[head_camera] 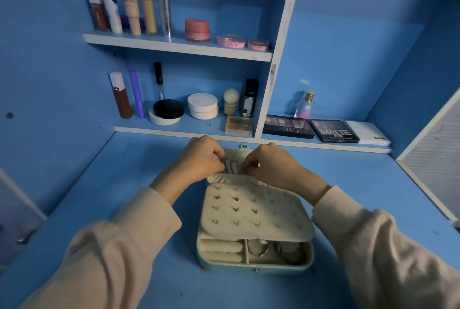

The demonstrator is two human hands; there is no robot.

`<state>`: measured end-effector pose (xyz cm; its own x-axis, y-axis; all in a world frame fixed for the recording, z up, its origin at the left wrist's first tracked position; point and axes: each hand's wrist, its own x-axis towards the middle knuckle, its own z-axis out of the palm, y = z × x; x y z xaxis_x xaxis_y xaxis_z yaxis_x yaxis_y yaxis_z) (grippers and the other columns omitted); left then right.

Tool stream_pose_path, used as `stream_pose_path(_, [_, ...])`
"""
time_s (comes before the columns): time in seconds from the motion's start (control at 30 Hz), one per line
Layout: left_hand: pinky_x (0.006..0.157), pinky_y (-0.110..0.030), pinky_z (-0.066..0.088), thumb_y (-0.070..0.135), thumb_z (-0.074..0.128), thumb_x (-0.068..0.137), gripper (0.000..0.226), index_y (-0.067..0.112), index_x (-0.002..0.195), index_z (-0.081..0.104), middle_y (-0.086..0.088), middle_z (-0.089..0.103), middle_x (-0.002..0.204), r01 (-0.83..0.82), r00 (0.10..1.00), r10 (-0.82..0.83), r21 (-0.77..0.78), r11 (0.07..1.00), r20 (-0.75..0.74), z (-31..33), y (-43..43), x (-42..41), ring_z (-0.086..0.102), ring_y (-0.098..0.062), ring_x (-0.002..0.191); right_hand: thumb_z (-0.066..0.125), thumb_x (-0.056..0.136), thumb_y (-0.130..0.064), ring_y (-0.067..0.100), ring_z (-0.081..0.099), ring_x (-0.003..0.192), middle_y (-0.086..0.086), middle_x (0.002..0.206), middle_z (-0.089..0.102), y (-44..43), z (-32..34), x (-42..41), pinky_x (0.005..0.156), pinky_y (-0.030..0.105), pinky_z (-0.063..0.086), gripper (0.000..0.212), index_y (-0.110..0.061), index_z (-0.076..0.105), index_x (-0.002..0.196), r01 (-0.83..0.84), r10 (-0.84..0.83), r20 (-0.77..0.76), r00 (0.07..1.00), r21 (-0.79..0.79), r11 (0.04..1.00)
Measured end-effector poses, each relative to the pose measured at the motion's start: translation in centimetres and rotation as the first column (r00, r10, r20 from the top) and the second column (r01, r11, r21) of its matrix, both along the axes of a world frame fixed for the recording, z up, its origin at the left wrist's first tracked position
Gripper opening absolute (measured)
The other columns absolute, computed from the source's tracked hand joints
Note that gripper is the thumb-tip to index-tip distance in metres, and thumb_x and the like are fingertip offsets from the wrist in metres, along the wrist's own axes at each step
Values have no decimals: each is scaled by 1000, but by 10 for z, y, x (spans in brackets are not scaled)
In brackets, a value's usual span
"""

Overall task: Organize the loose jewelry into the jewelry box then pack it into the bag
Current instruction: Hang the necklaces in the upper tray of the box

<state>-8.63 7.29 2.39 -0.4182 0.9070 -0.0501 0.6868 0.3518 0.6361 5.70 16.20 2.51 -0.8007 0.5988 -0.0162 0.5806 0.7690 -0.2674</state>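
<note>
Left hand point(201, 157) and right hand point(271, 164): fingers curled, tips pinching a thin looped chain point(233, 167) from nine and three o'clock. They hold it against the opened lid at the box's twelve o'clock, judged to be for hooking it there so it hangs untangled. The jewelry box point(254, 267) lies open at desk centre. The earring panel point(273, 211), folded over the tray, carries studs point(236, 198). Rings point(258, 249) sit in the six o'clock compartments. No bag in view; packing not begun.

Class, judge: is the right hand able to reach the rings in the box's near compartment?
Probably yes: the earring flap only half covers the rings, though the right hand must first release the chain.
</note>
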Motion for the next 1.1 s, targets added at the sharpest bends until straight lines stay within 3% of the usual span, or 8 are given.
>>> stream_pose_path(0.17, [70,-23,49,4,71,79,26,18,101,68,3,68,81,37,993,-35,-13,999,115,10,-7,3,63,-10,76,53,81,-5,8,53,70,-9,74,59,-5,11,13,73,28,50,32,-26,71,99,-28,25,-68,997,-46,999])
stream_pose_path(0.3, [75,-28,56,-1,72,76,30,14,102,68,-3,71,77,-14,962,-10,88,996,272,15,1,11,67,-15,67,56,78,3,0,53,56,-8,60,60,-8,17,8,61,12,41,29,-17,70,93,-21,-7,-254,967,-107,994])
stream_pose_path(0.47, [79,-24,55,1,67,82,28,10,108,70,-10,73,92,-16,950,-26,131,991,310,14,9,13,70,-19,84,56,81,3,22,64,72,9,75,72,-5,18,5,70,25,49,25,-15,69,91,-3,-50,-389,920,-136,991])
stream_pose_path(0.63, [87,-23,49,3,59,88,26,12,109,70,-4,70,105,6,998,-14,143,990,57,-3,6,1,64,-13,94,51,85,1,13,56,72,2,80,65,6,6,7,71,21,46,29,-15,73,96,51,-69,-226,972,-83,995])
stream_pose_path(0.83, [88,-22,40,13,59,91,28,13,118,65,-4,66,116,-239,967,193,328,914,167,-39,-8,-8,58,-18,109,64,85,-16,17,61,84,3,91,69,9,-5,4,83,33,52,17,-19,72,99,53,-69,-141,988,-111,992])
stream_pose_path(0.9, [98,-28,38,20,61,90,35,11,123,62,-8,63,122,-274,960,236,331,903,150,-50,-8,-4,51,-24,120,64,84,-19,20,61,87,3,96,68,10,-6,2,84,35,52,19,-22,72,101,46,-55,-95,994,-96,994])
stream_pose_path(1.0, [104,-34,35,44,58,83,50,10,119,65,-10,64,120,-262,964,258,326,908,54,-61,-5,-1,48,-28,120,62,85,-19,18,57,86,0,93,64,10,-3,-1,83,32,51,22,-24,70,104,30,-32,-34,999,-74,997])
stream_pose_path(1.1, [104,-29,27,31,61,88,37,8,117,67,-7,60,125,-262,961,276,293,920,-9,-65,-2,-4,40,-28,124,62,85,-21,19,56,91,-3,89,57,11,-1,-3,83,32,49,24,-25,68,108,18,-18,-1,1000,-61,998])
